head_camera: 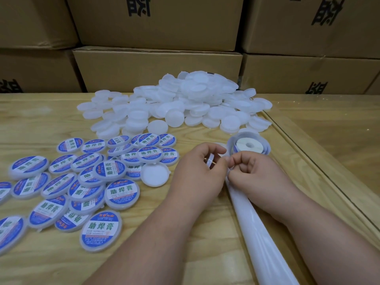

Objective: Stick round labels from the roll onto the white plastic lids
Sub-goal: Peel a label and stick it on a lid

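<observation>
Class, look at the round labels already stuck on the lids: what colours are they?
Blue border, white middle with green characters, on the labelled lids; head view.

A single head-worn view looks forward and down, close over the pale wooden table [51,262], reaching far to stacked brown cardboard boxes [156,66].

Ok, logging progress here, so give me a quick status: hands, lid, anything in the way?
Left hand grips a white lid on edge. Right hand pinches the backing strip beside the label roll. Nothing in the way.
</observation>
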`<state>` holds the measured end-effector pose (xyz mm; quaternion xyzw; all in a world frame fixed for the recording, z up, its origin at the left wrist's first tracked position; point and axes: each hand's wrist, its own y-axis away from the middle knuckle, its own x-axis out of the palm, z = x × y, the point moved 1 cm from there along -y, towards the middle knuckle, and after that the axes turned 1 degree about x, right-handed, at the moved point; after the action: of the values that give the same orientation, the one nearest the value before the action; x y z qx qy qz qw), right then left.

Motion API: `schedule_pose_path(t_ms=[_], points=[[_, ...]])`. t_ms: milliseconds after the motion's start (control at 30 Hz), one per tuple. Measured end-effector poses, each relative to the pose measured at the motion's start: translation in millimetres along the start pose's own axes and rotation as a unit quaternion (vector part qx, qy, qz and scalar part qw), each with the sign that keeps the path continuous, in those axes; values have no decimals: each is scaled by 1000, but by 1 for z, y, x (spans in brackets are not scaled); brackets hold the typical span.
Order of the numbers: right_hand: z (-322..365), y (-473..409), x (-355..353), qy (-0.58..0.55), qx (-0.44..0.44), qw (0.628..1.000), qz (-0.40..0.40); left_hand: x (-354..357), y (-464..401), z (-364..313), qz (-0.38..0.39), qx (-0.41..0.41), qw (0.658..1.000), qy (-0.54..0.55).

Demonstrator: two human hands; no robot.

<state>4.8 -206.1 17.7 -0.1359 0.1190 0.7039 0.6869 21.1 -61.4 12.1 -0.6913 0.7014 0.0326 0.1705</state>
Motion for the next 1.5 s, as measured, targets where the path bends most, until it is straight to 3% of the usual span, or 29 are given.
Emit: schedule_pose_path(t_ms=[633, 933, 1133, 1333, 1500], points=[[3, -1, 0, -16, -8, 1000, -26, 0, 0, 0, -24, -3, 999, -35], [4, 3, 4, -37, -67, 996, -43, 0, 0, 0, -32, -21, 999, -35], [7, 5, 4, -63, -86, 991, -81, -4, -3, 0, -93, -45, 994, 45], [6, 5, 5, -33, -96, 993, -67, -12, -8, 3, -194, -79, 963, 170], [0, 2, 8, -64, -113, 988, -84, -13, -8, 1, -178, -94, 953, 226]])
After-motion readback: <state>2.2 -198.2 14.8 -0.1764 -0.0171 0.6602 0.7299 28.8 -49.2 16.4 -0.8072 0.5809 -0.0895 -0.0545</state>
